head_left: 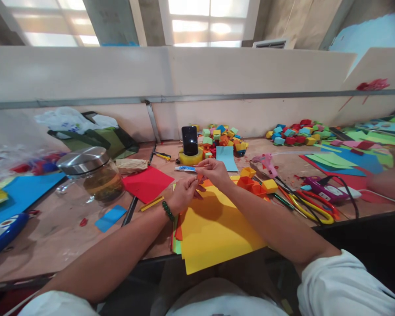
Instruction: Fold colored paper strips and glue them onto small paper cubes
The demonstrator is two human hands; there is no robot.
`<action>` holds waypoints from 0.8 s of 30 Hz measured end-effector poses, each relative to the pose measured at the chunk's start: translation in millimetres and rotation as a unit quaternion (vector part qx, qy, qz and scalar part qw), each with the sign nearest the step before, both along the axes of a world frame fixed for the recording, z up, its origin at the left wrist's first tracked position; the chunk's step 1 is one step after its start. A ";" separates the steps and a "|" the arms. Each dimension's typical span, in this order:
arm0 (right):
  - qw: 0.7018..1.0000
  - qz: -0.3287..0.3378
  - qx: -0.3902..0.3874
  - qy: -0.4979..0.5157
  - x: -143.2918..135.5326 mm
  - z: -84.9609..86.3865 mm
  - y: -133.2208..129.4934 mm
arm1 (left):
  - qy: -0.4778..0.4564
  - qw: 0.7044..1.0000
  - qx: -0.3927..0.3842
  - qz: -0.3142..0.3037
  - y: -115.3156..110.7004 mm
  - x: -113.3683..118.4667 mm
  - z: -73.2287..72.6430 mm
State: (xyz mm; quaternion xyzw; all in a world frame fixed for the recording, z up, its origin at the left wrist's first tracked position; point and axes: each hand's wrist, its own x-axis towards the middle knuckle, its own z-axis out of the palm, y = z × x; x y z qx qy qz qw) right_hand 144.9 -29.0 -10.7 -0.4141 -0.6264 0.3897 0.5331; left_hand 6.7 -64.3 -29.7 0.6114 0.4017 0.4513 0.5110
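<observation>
My left hand [183,195], with a dark green bead bracelet [167,211] at its wrist, is closed, its fingertips pinching a small orange paper piece [200,178]. Closed over the same piece from above is my right hand [216,172]; the fingers of both hands partly hide it. Below them lies a stack of coloured paper with a large yellow sheet [222,232] on top. A blue-and-white tube [184,168] is just beyond the fingertips. Orange and yellow folded paper boxes [246,184] sit to the right of my right hand.
A phone [189,140] stands in a yellow tape roll [191,159]. Behind are heaps of paper cubes [299,132]. To the right lie a pink glue gun [268,164], yellow-handled scissors [311,210] and a co-worker's blurred hand [390,180]. A glass jar [100,177] stands left.
</observation>
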 end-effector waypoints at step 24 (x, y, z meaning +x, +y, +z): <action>0.994 -0.069 -0.025 0.082 34.3 14.2 28.4 | 0.001 0.979 -0.154 -0.137 -11.9 -6.5 15.7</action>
